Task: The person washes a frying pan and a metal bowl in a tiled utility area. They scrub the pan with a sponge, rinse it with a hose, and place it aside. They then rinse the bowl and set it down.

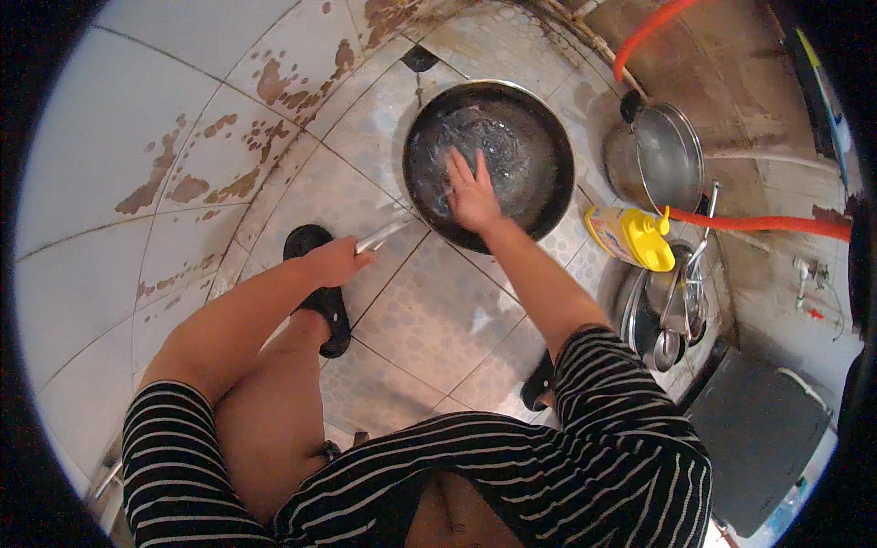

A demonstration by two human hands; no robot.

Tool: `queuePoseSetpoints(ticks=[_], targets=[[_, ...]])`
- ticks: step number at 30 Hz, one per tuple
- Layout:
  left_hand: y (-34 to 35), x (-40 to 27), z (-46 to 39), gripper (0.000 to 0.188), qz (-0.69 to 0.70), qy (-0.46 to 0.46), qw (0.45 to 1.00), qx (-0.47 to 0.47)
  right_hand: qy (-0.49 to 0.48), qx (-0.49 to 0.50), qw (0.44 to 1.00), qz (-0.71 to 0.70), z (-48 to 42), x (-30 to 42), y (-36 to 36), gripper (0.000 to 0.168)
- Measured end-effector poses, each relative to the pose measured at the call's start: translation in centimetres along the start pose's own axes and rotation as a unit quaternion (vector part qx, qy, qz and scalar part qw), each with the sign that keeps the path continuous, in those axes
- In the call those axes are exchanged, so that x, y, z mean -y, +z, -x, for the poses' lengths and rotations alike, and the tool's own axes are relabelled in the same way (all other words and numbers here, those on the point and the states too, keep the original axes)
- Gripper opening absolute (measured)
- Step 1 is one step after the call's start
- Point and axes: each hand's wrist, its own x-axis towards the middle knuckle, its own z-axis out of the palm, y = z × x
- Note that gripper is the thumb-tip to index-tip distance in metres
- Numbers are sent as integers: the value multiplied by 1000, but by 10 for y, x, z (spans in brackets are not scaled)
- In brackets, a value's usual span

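Note:
A wide, dark-bottomed wok (541, 164) rests on the tiled floor with swirling, bubbly water (507, 133) inside. My left hand (342, 262) is closed around its metal handle (384, 235), to the lower left of the bowl. Inside the wok, my right hand (473, 195) reaches down into the water, fingers apart. The underside of that hand is hidden, and no object shows between its fingers. To the right of the wok, a yellow-capped detergent bottle (627, 236) bearing writing leans over cookware.
A metal pot holding cloudy water (668, 161) stands at the right wall. An orange hose (767, 222) runs beside it. Below lie several pans and ladles (666, 349). A dark grey panel (760, 431) is at lower right. Black slippers (336, 318) are on my feet. Stained wall tiles (226, 157) rise at left.

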Motion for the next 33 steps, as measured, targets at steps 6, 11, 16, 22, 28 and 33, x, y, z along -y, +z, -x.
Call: queuePoseSetpoints(ticks=[6, 11, 16, 22, 28, 33], targets=[[5, 11, -9, 63, -32, 21, 997, -61, 58, 10, 991, 121, -54, -101, -38, 50], [-8, 5, -4, 64, -20, -20, 999, -35, 118, 204, 947, 216, 28, -35, -16, 57], [-4, 8, -7, 66, -37, -12, 998, -43, -34, 216, 975, 25, -15, 31, -9, 58], [3, 16, -11, 66, -22, 21, 996, -80, 180, 69, 981, -18, -48, -65, -22, 66], [-1, 13, -8, 66, 9, 14, 999, -41, -72, 167, 983, -16, 29, -2, -21, 62], [0, 24, -10, 68, -26, 29, 997, -71, 173, 8, 985, -5, -10, -20, -13, 61]])
